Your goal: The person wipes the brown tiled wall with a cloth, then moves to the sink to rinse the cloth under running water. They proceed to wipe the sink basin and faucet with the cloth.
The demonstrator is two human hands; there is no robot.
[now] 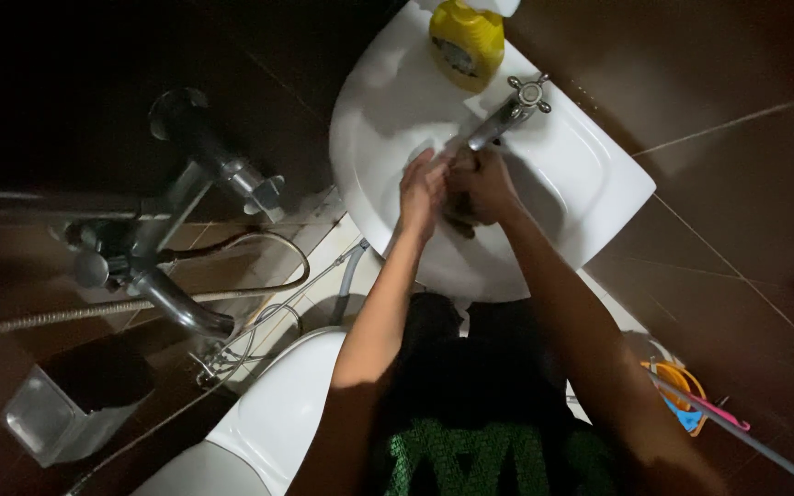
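Both my hands are together over the bowl of a white sink, just below the spout of a metal tap. My left hand is flat, fingers apart, pressed against my right hand. The right hand is curled with its fingers closed; something small and dark may lie under it, but I cannot tell what. A yellow bottle stands on the sink's rim behind the tap.
A white toilet stands at the lower left. Wall-mounted chrome taps and a hose hang at left, with a small bin below. An orange and blue item sits by the brown tiled wall at right.
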